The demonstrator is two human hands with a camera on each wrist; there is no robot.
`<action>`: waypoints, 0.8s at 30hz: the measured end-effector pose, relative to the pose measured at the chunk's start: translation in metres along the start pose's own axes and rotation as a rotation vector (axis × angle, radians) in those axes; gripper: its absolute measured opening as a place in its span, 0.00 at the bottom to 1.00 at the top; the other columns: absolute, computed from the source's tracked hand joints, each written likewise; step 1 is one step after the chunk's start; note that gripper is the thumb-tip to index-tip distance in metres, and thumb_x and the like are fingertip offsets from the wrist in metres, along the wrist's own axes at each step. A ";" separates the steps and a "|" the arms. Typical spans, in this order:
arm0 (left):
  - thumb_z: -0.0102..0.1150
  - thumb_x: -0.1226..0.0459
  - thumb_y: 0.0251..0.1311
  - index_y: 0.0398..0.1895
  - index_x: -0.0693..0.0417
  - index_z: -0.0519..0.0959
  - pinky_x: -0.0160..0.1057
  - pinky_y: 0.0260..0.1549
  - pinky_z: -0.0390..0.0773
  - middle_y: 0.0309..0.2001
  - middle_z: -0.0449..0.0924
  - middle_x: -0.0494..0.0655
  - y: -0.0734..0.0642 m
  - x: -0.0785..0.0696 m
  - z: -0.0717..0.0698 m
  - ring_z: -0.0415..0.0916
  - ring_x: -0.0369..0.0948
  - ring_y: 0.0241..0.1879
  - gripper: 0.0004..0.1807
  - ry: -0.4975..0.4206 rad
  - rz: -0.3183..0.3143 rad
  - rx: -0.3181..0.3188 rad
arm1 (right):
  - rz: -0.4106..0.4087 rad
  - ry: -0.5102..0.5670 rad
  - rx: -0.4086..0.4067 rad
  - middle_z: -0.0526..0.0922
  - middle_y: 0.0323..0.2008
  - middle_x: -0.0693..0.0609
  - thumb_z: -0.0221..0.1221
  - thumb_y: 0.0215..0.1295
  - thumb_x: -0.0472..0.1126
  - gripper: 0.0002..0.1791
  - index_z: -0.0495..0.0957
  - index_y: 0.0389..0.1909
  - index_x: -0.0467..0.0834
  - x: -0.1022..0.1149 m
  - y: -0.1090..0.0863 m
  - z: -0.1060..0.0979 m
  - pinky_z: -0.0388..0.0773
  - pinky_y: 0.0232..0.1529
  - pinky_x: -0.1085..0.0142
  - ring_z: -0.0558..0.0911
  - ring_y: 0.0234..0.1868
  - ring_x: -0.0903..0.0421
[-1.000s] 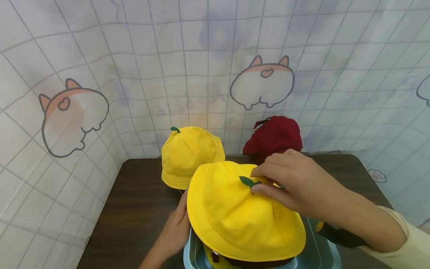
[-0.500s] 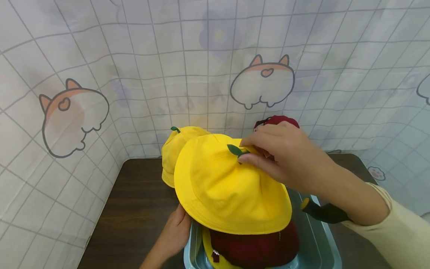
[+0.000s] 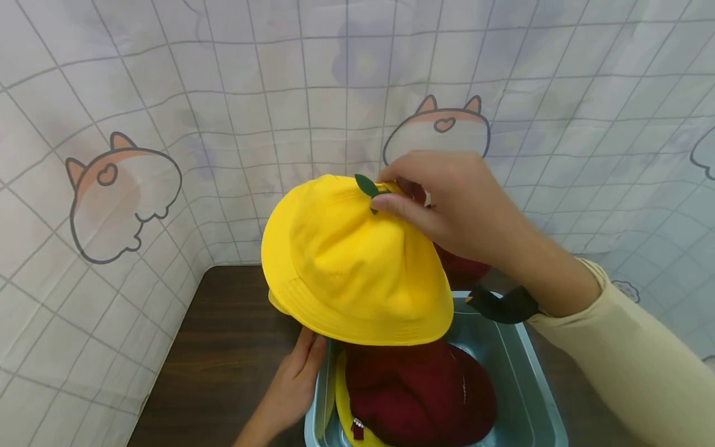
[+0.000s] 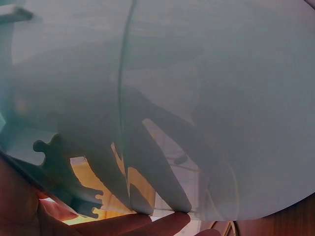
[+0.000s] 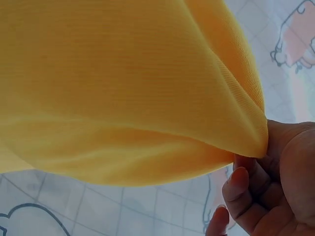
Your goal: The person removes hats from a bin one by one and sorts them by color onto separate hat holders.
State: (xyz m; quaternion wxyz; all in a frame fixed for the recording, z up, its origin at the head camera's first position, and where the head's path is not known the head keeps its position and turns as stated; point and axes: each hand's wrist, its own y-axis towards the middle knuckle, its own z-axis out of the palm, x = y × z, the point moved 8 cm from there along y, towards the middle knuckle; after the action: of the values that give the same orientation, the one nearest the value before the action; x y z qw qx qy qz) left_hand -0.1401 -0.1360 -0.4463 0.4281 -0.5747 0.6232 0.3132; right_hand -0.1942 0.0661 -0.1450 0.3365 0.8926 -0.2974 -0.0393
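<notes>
Between thumb and fingers, my right hand (image 3: 452, 205) pinches the crown of a yellow bucket hat (image 3: 357, 273), beside its green leaf tip. The hat hangs tilted above a light-blue basin (image 3: 539, 391). In the right wrist view, yellow cloth (image 5: 123, 98) fills much of the picture and bunches at the fingers. My left hand (image 3: 287, 385) touches the basin's left side with fairly straight fingers; in the left wrist view, fingertips meet its glossy wall (image 4: 236, 98). Inside the basin lies a maroon cap (image 3: 419, 397) over another yellow hat (image 3: 342, 397).
Behind the lifted hat, another yellow hat (image 3: 275, 304) is mostly hidden. A maroon hat (image 3: 466, 267) stands partly covered behind my right hand. The dark wooden table (image 3: 223, 354) meets a white gridded cloth backdrop (image 3: 251, 124) with printed animals.
My right hand has lifted the yellow bucket hat up and leftward, away from the basin, uncovering the maroon cap inside. The left hand stays by the basin's side.
</notes>
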 end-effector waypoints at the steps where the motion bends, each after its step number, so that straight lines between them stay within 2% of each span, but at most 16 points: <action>1: 0.36 0.46 0.81 0.83 0.50 0.51 0.64 0.70 0.61 0.78 0.57 0.60 0.000 0.000 0.000 0.60 0.56 0.75 0.34 0.003 -0.002 0.004 | -0.001 0.000 -0.012 0.78 0.27 0.50 0.66 0.69 0.44 0.11 0.84 0.43 0.40 -0.001 0.003 0.000 0.71 0.33 0.65 0.72 0.29 0.56; 4: 0.35 0.47 0.82 0.83 0.52 0.49 0.65 0.71 0.59 0.79 0.54 0.63 0.000 -0.002 0.000 0.58 0.59 0.75 0.34 0.016 0.021 0.004 | 0.000 0.008 -0.039 0.79 0.28 0.49 0.66 0.70 0.45 0.12 0.85 0.43 0.39 -0.006 0.013 0.001 0.70 0.33 0.65 0.72 0.29 0.55; 10: 0.35 0.49 0.83 0.82 0.29 0.48 0.62 0.72 0.58 0.80 0.56 0.50 0.001 -0.004 0.000 0.58 0.50 0.76 0.29 -0.017 0.080 -0.011 | 0.029 0.020 -0.043 0.81 0.28 0.48 0.63 0.72 0.46 0.14 0.85 0.44 0.38 -0.017 0.032 0.007 0.70 0.32 0.64 0.73 0.28 0.54; 12: 0.35 0.49 0.82 0.82 0.27 0.47 0.62 0.73 0.57 0.80 0.54 0.46 0.002 -0.003 0.001 0.56 0.48 0.77 0.29 -0.024 0.086 -0.007 | 0.050 0.018 -0.031 0.82 0.28 0.48 0.62 0.73 0.46 0.14 0.85 0.45 0.38 -0.021 0.037 0.010 0.71 0.33 0.65 0.73 0.28 0.54; 18: 0.36 0.49 0.82 0.83 0.28 0.47 0.60 0.75 0.54 0.81 0.52 0.41 0.002 -0.001 0.001 0.53 0.45 0.78 0.30 -0.038 0.078 0.004 | 0.110 0.035 0.010 0.81 0.31 0.48 0.60 0.75 0.49 0.16 0.84 0.47 0.40 -0.034 0.053 0.023 0.70 0.33 0.66 0.72 0.29 0.54; 24: 0.35 0.48 0.82 0.83 0.27 0.46 0.61 0.73 0.57 0.81 0.53 0.41 0.001 0.001 0.001 0.58 0.46 0.76 0.30 -0.069 0.063 0.019 | 0.128 0.042 0.020 0.78 0.29 0.48 0.58 0.76 0.50 0.16 0.83 0.47 0.41 -0.043 0.068 0.036 0.66 0.33 0.66 0.70 0.29 0.53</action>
State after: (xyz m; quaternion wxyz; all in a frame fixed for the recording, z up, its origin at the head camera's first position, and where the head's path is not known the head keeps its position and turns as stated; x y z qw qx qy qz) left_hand -0.1406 -0.1353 -0.4474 0.4446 -0.5398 0.6287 0.3401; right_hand -0.2733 0.0284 -0.1355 0.3355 0.8758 -0.3471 0.0039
